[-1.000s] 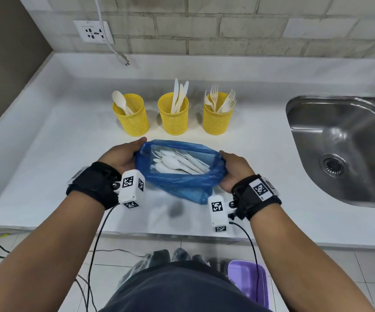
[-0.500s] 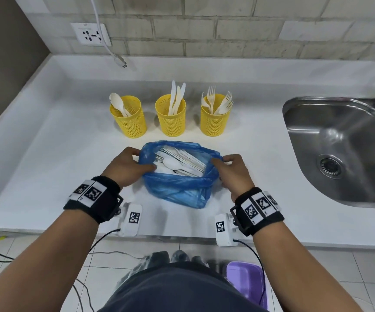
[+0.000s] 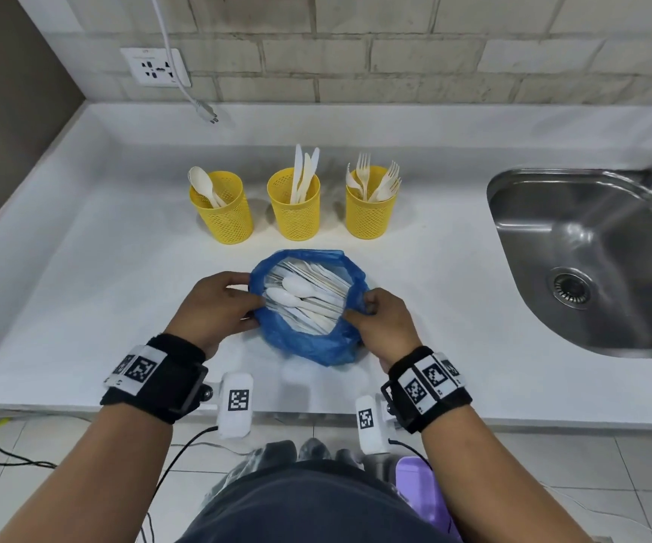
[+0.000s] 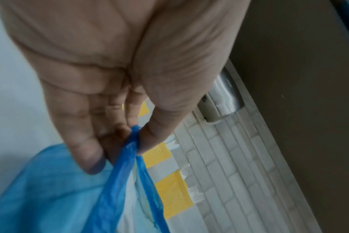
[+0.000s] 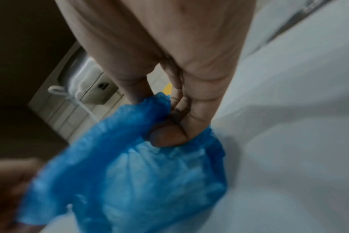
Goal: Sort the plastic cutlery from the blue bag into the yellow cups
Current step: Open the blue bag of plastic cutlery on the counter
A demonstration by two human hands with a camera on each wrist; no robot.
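Observation:
A blue bag (image 3: 316,346) sits on the white counter (image 3: 101,276), its mouth wide and full of white plastic cutlery (image 3: 301,293). My left hand (image 3: 214,307) pinches the bag's left rim (image 4: 133,141) between thumb and fingers. Gripping the right rim (image 5: 157,102) is my right hand (image 3: 379,319). Behind the bag stand three yellow mesh cups: the left cup (image 3: 224,209) holds spoons, the middle cup (image 3: 295,207) knives, the right cup (image 3: 371,207) forks.
A steel sink (image 3: 590,260) is sunk into the counter at the right. A wall socket (image 3: 156,68) with a white cable (image 3: 183,84) hangs at the back left. A purple bin (image 3: 418,487) stands on the floor below.
Both hands have shifted from holding the bag up to pinching its rim lower down. The bag now rests on the counter with its mouth spread rounder and wider.

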